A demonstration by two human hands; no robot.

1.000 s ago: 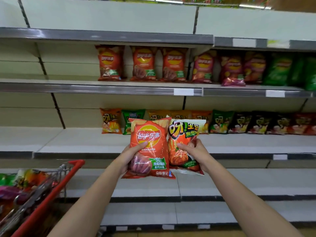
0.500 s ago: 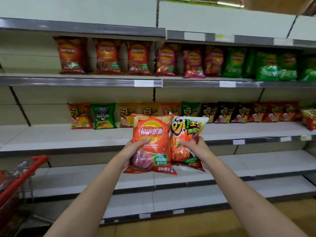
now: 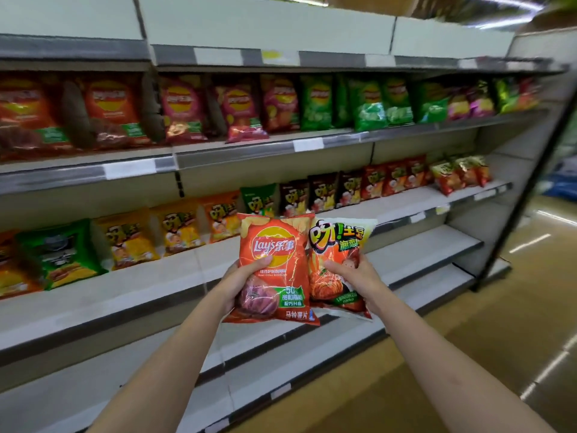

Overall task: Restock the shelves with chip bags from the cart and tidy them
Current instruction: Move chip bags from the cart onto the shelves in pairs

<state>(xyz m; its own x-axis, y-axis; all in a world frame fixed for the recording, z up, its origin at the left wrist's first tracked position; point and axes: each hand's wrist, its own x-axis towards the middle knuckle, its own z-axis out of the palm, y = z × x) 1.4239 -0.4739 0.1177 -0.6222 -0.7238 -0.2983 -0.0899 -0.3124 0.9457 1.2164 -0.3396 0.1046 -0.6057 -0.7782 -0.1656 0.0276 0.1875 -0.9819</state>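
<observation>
My left hand (image 3: 242,281) grips an orange-red Lay's chip bag (image 3: 274,245) by its lower left side, held upright in front of the shelves. Beside it, my right hand (image 3: 354,276) holds a white and orange chip bag (image 3: 338,242) with green lettering, its left edge tucked behind the Lay's bag. Both bags hang in the air at the height of the lower shelves. The upper shelf (image 3: 249,151) carries a row of orange, pink and green Lay's bags. The middle shelf (image 3: 156,276) holds smaller orange, green, black and red bags at its back. The cart is out of view.
Two low shelves (image 3: 421,245) below the bags are bare. The shelving unit ends at a dark upright post (image 3: 524,195) on the right. Beyond it lies a tan shop floor (image 3: 468,354) with light reflections.
The view has swung right along the aisle; the red cart has left the frame at the left. Both hands keep the same hold on their bags.
</observation>
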